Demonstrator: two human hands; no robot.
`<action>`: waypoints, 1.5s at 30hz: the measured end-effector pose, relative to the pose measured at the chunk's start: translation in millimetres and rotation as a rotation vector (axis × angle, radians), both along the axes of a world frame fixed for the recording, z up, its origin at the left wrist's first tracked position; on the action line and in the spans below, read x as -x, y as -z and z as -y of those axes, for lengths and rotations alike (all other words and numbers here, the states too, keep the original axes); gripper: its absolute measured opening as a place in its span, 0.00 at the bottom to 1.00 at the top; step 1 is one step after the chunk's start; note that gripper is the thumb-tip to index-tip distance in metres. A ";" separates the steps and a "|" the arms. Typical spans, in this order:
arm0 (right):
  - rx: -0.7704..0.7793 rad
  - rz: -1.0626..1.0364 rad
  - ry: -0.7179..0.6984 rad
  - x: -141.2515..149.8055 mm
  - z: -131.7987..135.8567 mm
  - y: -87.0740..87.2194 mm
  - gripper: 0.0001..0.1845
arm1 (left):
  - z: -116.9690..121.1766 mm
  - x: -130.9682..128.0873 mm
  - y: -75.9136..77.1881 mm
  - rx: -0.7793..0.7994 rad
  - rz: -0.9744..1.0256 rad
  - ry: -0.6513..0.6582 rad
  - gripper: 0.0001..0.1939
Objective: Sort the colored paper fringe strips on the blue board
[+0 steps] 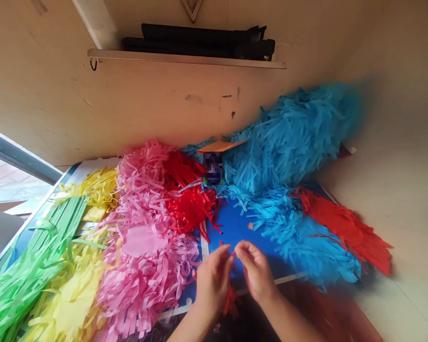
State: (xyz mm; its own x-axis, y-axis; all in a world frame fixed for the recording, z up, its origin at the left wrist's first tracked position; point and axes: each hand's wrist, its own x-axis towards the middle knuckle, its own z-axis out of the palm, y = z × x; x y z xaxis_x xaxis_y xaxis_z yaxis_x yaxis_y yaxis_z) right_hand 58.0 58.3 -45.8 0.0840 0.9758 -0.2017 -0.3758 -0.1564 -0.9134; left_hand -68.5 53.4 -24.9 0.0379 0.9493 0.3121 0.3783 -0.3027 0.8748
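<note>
Downward hangs a red paper strip (pixel 230 300).

The left forearm (pixel 189 328) and right forearm (pixel 292 323) were extended upward from the lower edge of the view. The left hand (pixel 214 281) and right hand (pixel 257 271) were held just apart, turned inward, with the curled fingers (pixel 244 249) bent toward each other.

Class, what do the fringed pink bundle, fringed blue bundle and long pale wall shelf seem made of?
The fringed pink bundle looks like matte tissue paper: thin, creased cut strips. The fringed blue bundle seems the same paper, dull and feathery. The long pale wall shelf looks painted, perhaps metal or wood.
</note>
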 end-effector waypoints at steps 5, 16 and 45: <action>-0.115 0.144 -0.022 -2.3 2.8 -8.9 0.13 | -0.3 4.3 -5.1 0.085 0.023 0.015 0.06; -0.098 0.102 -0.068 -7.9 10.1 -7.2 0.14 | 2.9 -4.0 -16.4 0.050 0.004 0.000 0.08; -0.042 0.400 -0.031 -43.3 -16.0 -16.2 0.18 | 14.7 1.8 -17.4 0.084 0.044 -0.013 0.13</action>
State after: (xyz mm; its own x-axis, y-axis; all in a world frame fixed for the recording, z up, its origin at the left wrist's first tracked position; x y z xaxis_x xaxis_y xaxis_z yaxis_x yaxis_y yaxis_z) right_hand 101.3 74.3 -29.6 0.1178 0.9859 -0.1186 0.0149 -0.1212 -0.9925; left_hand -70.3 38.8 -7.5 0.0136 0.9724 0.2329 0.3421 -0.2234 0.9127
